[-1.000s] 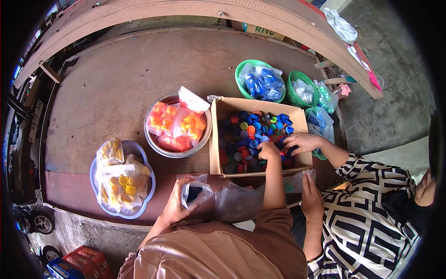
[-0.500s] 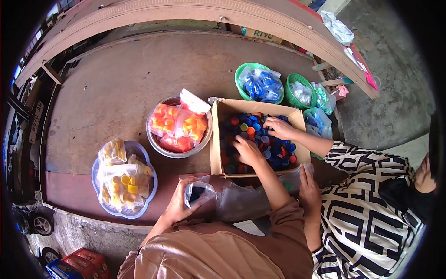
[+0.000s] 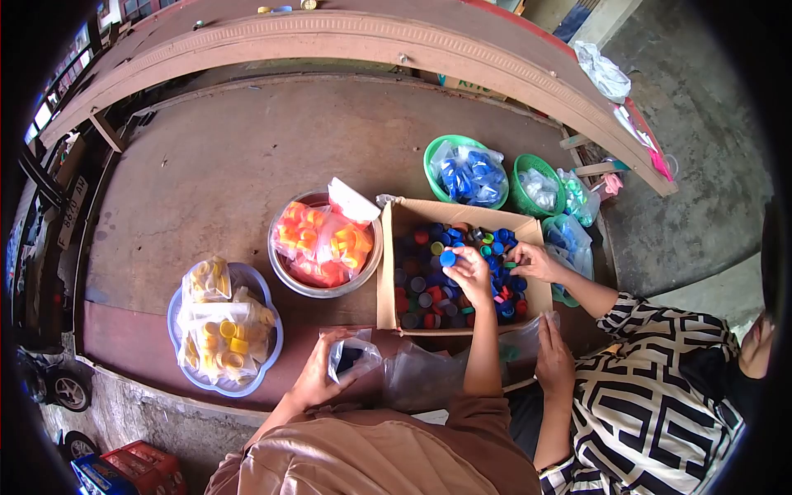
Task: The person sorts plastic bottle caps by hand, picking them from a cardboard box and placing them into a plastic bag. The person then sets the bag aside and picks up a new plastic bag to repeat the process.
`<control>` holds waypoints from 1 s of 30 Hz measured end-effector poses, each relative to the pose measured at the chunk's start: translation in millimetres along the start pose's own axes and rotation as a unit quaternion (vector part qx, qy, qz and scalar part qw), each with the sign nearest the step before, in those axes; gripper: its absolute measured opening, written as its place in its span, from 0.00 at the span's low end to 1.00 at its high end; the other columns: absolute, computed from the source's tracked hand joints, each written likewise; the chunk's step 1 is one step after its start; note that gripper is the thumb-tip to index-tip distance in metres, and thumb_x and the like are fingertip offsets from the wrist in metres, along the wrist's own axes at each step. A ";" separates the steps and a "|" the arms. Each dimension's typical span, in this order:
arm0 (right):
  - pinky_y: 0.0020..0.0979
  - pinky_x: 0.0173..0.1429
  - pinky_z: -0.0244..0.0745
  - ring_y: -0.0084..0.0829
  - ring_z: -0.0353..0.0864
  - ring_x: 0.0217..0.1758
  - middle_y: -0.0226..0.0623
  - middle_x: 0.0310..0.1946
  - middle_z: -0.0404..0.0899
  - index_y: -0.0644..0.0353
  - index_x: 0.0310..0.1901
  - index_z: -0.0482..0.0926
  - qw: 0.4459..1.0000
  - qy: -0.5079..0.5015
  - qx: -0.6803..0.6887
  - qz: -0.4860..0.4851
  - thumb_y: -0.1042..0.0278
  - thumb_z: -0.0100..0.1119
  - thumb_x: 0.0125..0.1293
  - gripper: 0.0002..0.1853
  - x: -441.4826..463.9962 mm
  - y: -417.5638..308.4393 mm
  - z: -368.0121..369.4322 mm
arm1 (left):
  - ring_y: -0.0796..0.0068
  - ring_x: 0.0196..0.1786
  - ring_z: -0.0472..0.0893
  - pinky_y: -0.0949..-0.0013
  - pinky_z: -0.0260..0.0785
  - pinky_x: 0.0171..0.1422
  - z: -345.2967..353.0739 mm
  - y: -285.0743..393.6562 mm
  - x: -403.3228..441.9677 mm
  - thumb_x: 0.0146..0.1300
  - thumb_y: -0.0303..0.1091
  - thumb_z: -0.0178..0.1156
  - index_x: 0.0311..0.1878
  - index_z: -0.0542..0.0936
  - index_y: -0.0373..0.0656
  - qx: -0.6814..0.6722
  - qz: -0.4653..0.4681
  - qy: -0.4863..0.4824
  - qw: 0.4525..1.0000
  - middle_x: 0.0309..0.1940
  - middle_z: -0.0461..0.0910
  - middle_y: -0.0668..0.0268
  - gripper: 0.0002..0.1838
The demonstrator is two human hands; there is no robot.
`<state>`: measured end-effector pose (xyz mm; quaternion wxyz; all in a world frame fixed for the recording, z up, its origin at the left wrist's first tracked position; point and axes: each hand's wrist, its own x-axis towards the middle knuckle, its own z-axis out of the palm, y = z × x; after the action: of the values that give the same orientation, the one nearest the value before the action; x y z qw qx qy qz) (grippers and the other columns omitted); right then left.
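My left hand (image 3: 316, 373) is wrapped round a clear plastic bag (image 3: 371, 358) that stands open at the top, with something dark blue inside. My right hand (image 3: 472, 279) pinches a blue bottle cap (image 3: 448, 258) above the cardboard box (image 3: 385, 276). Loose bottle caps (image 3: 418, 285) in blue, red, green and other colours fill the box. Beside my hand, a co-worker's hand (image 3: 535, 262) holds a green cap at the box's right side. The co-worker's other hand (image 3: 555, 360) is by a clear bag (image 3: 524, 337) in front of the box.
Left of the box is a metal bowl (image 3: 279, 276) with bags of orange and red caps. A lavender basin (image 3: 174, 318) holds bagged yellow caps. Green baskets (image 3: 431, 169) with bagged caps stand behind the box. A wooden rail (image 3: 322, 33) runs along the far side.
My right hand has risen out of the caps with a blue cap. The co-worker's upper hand has drawn back to the right, now with a green cap. The view has tilted up slightly.
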<state>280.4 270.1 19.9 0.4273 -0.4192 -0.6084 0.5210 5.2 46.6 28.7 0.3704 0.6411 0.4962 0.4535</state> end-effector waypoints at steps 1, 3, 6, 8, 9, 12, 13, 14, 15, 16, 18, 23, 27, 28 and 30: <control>0.29 0.51 0.74 0.31 0.76 0.50 0.38 0.49 0.74 0.59 0.46 0.71 0.996 0.026 -0.087 -0.010 0.83 0.67 0.44 0.25 1.6 1.3 3.6 | 0.55 0.56 0.70 0.58 0.63 0.59 2.0 -2.7 -1.6 0.45 0.28 0.69 0.56 0.60 0.38 0.000 -0.009 -0.001 1.000 0.51 0.68 0.52 0.36; 0.39 0.55 0.70 0.47 0.71 0.53 0.45 0.51 0.68 0.59 0.43 0.72 0.842 0.113 -0.498 -0.173 0.79 0.67 0.35 0.27 -8.3 -18.7 19.6 | 0.56 0.56 0.70 0.59 0.63 0.60 2.8 -2.7 -4.8 0.45 0.28 0.69 0.57 0.60 0.38 0.004 -0.012 -0.002 1.000 0.52 0.68 0.52 0.36; 0.40 0.47 0.71 0.45 0.73 0.46 0.41 0.42 0.71 0.60 0.37 0.76 0.871 -0.116 -0.442 -0.180 0.83 0.61 0.35 0.20 -6.2 -13.0 33.6 | 0.55 0.56 0.70 0.58 0.63 0.59 3.7 -0.3 -1.5 0.45 0.28 0.69 0.57 0.60 0.39 0.014 0.002 -0.006 1.000 0.51 0.68 0.53 0.36; 0.39 0.45 0.72 0.44 0.74 0.46 0.42 0.42 0.72 0.56 0.37 0.78 0.789 -0.238 -0.549 -0.140 0.80 0.63 0.36 0.20 -6.4 12.7 39.4 | 0.55 0.55 0.70 0.58 0.63 0.59 4.8 2.3 -0.8 0.45 0.28 0.69 0.57 0.60 0.39 0.019 -0.001 -0.015 1.000 0.51 0.68 0.53 0.36; 0.38 0.46 0.72 0.43 0.74 0.46 0.42 0.43 0.72 0.55 0.38 0.79 0.768 -0.249 -0.567 -0.163 0.78 0.64 0.36 0.21 -7.6 16.3 44.3 | 0.55 0.55 0.70 0.58 0.63 0.59 4.5 5.0 -1.1 0.45 0.28 0.69 0.57 0.60 0.39 0.018 -0.004 -0.016 1.000 0.51 0.68 0.53 0.36; 0.41 0.50 0.70 0.44 0.72 0.48 0.42 0.43 0.70 0.55 0.42 0.77 0.762 -0.234 -0.589 -0.132 0.74 0.65 0.38 0.22 -4.2 14.0 40.3 | 0.55 0.56 0.70 0.58 0.63 0.59 5.6 8.4 1.9 0.45 0.28 0.69 0.57 0.60 0.39 0.015 -0.005 -0.015 1.000 0.52 0.68 0.52 0.36; 0.42 0.51 0.69 0.44 0.71 0.49 0.42 0.44 0.69 0.55 0.42 0.77 0.760 -0.237 -0.592 -0.126 0.72 0.65 0.38 0.23 -3.1 14.5 40.9 | 0.55 0.56 0.70 0.58 0.63 0.59 6.6 6.7 1.0 0.45 0.27 0.69 0.56 0.60 0.39 0.014 -0.005 -0.016 1.000 0.52 0.68 0.52 0.36; 0.43 0.52 0.69 0.44 0.70 0.51 0.43 0.44 0.69 0.54 0.43 0.77 0.759 -0.240 -0.594 -0.119 0.71 0.66 0.39 0.23 -2.9 15.6 43.3 | 0.55 0.56 0.70 0.58 0.63 0.59 7.3 6.1 -0.4 0.45 0.27 0.69 0.56 0.60 0.39 0.013 -0.006 -0.016 1.000 0.52 0.68 0.52 0.36; 0.44 0.53 0.68 0.43 0.69 0.52 0.43 0.45 0.69 0.54 0.43 0.77 0.757 -0.243 -0.596 -0.112 0.69 0.66 0.39 0.23 -1.6 15.6 44.9 | 0.55 0.56 0.70 0.58 0.63 0.59 7.7 6.5 0.3 0.45 0.27 0.69 0.57 0.60 0.39 0.014 -0.011 -0.019 1.000 0.52 0.68 0.53 0.36; 0.44 0.54 0.67 0.43 0.69 0.53 0.43 0.45 0.68 0.54 0.43 0.77 0.744 -0.240 -0.614 -0.110 0.68 0.67 0.39 0.23 -1.9 15.0 45.3 | 0.55 0.56 0.70 0.58 0.63 0.59 7.8 7.6 0.4 0.45 0.27 0.69 0.57 0.60 0.39 0.015 -0.016 -0.022 1.000 0.52 0.68 0.53 0.36; 0.44 0.54 0.66 0.42 0.68 0.54 0.44 0.46 0.68 0.54 0.43 0.78 0.716 -0.231 -0.650 -0.104 0.65 0.68 0.38 0.24 -2.6 9.4 46.4 | 0.56 0.56 0.70 0.58 0.62 0.60 7.3 8.1 0.4 0.45 0.27 0.69 0.57 0.60 0.39 0.016 -0.017 -0.027 0.999 0.52 0.68 0.53 0.36; 0.41 0.57 0.63 0.40 0.68 0.54 0.44 0.47 0.68 0.58 0.34 0.81 0.695 -0.243 -0.676 -0.035 0.65 0.69 0.35 0.19 -3.8 3.5 45.4 | 0.56 0.57 0.70 0.58 0.62 0.60 7.7 5.2 0.0 0.46 0.27 0.68 0.57 0.60 0.39 0.004 -0.018 -0.026 0.999 0.52 0.68 0.53 0.36; 0.39 0.58 0.63 0.40 0.68 0.53 0.44 0.44 0.70 0.62 0.27 0.82 0.665 -0.237 -0.706 -0.046 0.66 0.68 0.35 0.14 -0.9 21.7 42.0 | 0.56 0.57 0.70 0.58 0.62 0.60 7.4 7.6 1.0 0.45 0.26 0.68 0.57 0.60 0.39 0.001 -0.022 -0.037 0.999 0.52 0.68 0.52 0.36; 0.39 0.57 0.63 0.40 0.68 0.53 0.43 0.43 0.70 0.63 0.27 0.82 0.673 -0.221 -0.703 -0.059 0.67 0.67 0.35 0.13 -0.5 25.6 39.6 | 0.55 0.56 0.70 0.57 0.62 0.60 7.9 6.6 1.2 0.45 0.26 0.68 0.57 0.60 0.39 -0.001 -0.020 -0.036 0.999 0.52 0.68 0.52 0.37; 0.40 0.55 0.65 0.40 0.68 0.53 0.42 0.41 0.71 0.64 0.26 0.81 0.688 -0.190 -0.696 -0.085 0.70 0.66 0.36 0.12 -1.8 28.3 36.0 | 0.54 0.56 0.70 0.57 0.63 0.59 7.6 6.7 0.9 0.44 0.26 0.69 0.57 0.60 0.38 0.002 -0.016 -0.034 0.999 0.52 0.68 0.52 0.37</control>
<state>248.2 261.4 -11.6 -0.0695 -0.4346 -0.8977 -0.0214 14.6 45.7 32.7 0.3930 0.6486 0.4946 0.4245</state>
